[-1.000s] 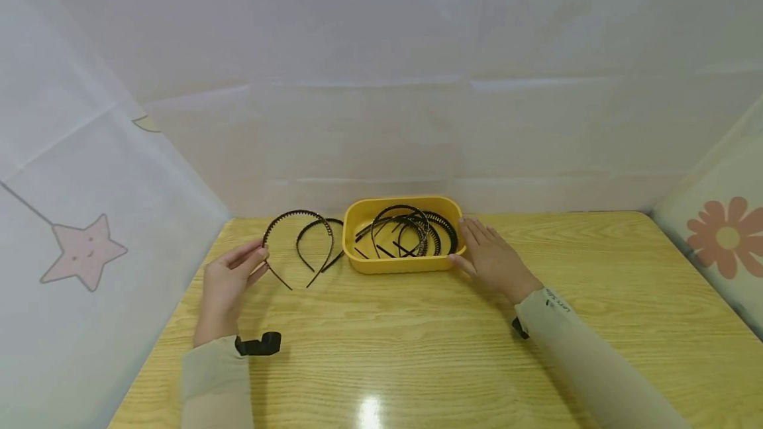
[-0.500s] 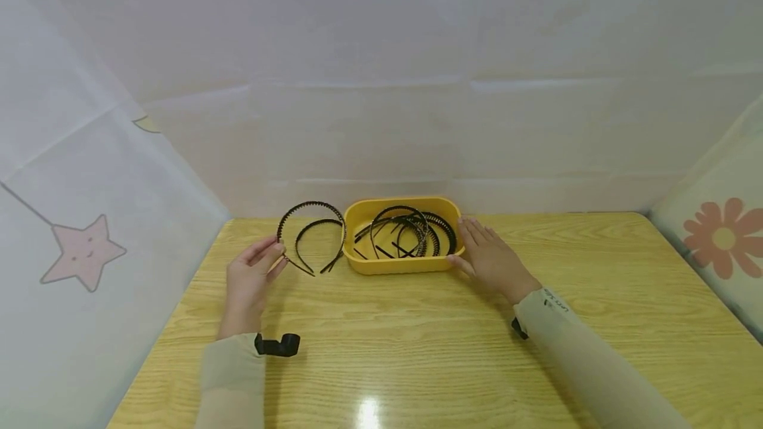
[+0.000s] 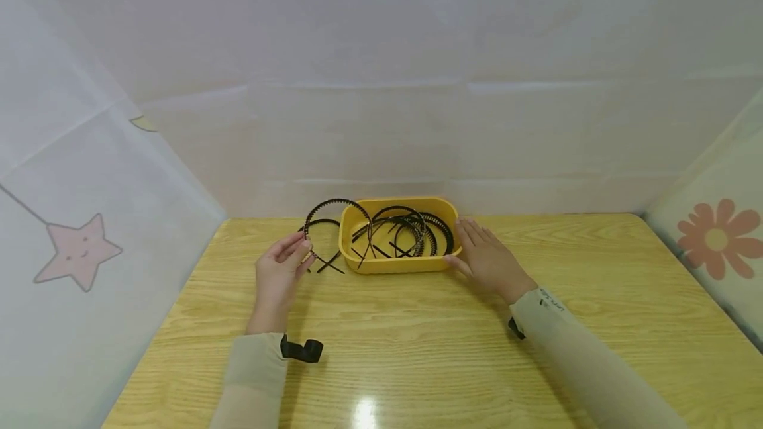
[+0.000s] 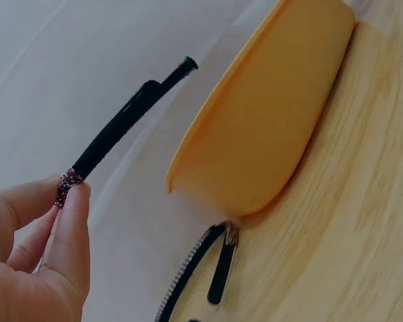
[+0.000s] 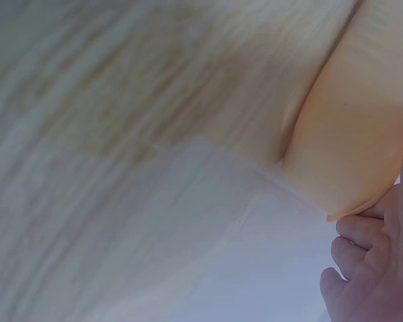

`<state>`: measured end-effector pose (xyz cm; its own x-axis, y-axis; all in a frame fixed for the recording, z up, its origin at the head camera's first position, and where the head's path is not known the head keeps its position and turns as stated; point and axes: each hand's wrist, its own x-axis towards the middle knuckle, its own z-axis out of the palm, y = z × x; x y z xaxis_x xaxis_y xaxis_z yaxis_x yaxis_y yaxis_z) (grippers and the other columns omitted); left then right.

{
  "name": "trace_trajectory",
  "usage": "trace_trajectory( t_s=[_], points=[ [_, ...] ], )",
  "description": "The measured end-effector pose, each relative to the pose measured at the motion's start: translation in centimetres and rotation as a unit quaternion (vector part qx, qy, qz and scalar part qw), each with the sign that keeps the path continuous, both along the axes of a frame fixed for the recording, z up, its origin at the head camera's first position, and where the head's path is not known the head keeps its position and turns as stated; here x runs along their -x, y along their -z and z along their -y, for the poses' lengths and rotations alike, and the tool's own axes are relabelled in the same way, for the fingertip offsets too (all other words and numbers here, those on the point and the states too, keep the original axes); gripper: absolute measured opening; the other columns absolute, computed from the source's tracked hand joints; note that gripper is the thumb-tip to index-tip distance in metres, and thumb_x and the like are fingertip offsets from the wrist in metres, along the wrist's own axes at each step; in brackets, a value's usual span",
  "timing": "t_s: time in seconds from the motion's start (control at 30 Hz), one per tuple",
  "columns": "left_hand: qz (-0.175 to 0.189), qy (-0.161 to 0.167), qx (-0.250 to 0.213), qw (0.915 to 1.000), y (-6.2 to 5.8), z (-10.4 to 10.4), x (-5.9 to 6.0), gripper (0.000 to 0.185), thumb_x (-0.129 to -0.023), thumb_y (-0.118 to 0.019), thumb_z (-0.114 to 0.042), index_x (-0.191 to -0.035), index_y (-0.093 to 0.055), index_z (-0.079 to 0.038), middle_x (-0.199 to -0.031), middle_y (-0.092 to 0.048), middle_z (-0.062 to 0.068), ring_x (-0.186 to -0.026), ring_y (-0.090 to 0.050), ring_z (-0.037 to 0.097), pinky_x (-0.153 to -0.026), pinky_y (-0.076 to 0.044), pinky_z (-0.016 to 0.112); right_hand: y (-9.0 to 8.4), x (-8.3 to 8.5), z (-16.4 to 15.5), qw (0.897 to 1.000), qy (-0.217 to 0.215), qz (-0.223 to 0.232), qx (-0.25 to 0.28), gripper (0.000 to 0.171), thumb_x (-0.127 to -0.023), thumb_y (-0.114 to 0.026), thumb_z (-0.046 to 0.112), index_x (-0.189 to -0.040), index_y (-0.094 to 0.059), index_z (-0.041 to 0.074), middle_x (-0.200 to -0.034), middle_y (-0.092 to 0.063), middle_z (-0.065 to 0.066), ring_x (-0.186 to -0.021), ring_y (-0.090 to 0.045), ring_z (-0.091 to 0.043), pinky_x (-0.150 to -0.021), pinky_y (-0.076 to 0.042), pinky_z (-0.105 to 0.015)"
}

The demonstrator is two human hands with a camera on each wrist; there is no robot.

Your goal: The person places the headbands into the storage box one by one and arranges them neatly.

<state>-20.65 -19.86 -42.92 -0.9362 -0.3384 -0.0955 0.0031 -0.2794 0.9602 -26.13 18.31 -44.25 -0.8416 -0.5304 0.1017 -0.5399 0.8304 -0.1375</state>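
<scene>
Head view: left hand (image 3: 279, 275) near the table's (image 3: 417, 343) far left part, thumb & fingers pinching one end of a black headband (image 3: 337, 204), whose arch hangs over the left rim of the yellow tray (image 3: 393, 266). Right hand (image 3: 487, 260) lies flat, fingers straight, against the tray's right end. More headbands (image 3: 417, 234) in the tray; one headband on the table (image 3: 324, 263) w/ tips just beside the left rim. White sheets behind.

Left wrist view: fingertips (image 4: 70, 201) pinch the headband's (image 4: 121, 127) glittery end; tray wall (image 4: 269, 127) beside it.

Right wrist view: blurry; fingers (image 5: 359, 231) touch the tray (image 5: 363, 134).
</scene>
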Motion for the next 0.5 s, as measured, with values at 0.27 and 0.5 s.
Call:
trace_trajectory(
  t_s=[0.27, 0.5],
  points=[
    [-0.009, 0.019, -0.001, 0.9998, 0.3, -2.8, 0.2, 0.04, -0.096, -0.07, -0.005, -0.134, -0.06, 0.003, -0.119, -0.064, 0.009, -0.107, -0.067, 0.016, -0.094, -0.057, 0.03, -0.1, 0.1, 0.2, 1.0, -0.001, -0.003, 0.0, 0.081, -0.107, -0.044, 0.051, -0.158, -0.02, -0.008, -0.166, -0.018, -0.023, -0.153, -0.016, -0.039, -0.124, -0.015, -0.054],
    [-0.024, 0.031, -0.02, 0.999, 0.2, -5.6, 0.6, 0.037, -0.097, -0.068, -0.002, -0.133, -0.061, 0.001, -0.125, -0.06, 0.017, -0.111, -0.066, 0.023, -0.092, -0.058, 0.03, -0.2, 0.1, 0.3, 1.0, -0.007, -0.013, -0.003, 0.081, -0.107, -0.045, 0.05, -0.158, -0.021, -0.009, -0.165, -0.02, -0.024, -0.152, -0.019, -0.04, -0.124, -0.018, -0.054]
  ],
)
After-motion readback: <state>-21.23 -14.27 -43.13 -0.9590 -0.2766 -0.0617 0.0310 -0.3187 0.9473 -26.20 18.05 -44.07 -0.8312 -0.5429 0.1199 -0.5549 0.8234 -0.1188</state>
